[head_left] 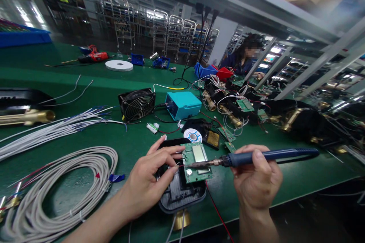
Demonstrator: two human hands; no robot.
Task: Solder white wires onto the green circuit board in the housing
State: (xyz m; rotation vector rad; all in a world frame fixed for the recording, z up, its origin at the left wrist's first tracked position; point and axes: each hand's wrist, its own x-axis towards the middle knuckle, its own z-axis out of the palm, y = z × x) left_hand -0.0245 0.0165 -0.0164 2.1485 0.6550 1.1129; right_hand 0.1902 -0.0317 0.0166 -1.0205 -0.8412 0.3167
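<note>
In the head view my right hand (258, 180) grips a blue-handled soldering iron (256, 156), its tip lying over the left part of a green circuit board (203, 176). The board carries a small display and sits on a black housing (182, 197) with a brass fitting (181, 220) below. My left hand (152, 171) is at the board's left edge, thumb and forefinger pinching a thin wire (180, 165) close to the iron's tip. Its other fingers reach over the housing and the board's upper left corner. A red wire (215, 207) runs down from the board.
Behind the board are a solder spool (193, 135), a sponge holder (213, 139), a teal soldering station (184, 105) and a black fan (137, 105). Coiled grey cable (71, 159) and white wires (57, 133) lie left. Wired brass assemblies (230, 115) crowd the right; a person (239, 59) sits beyond.
</note>
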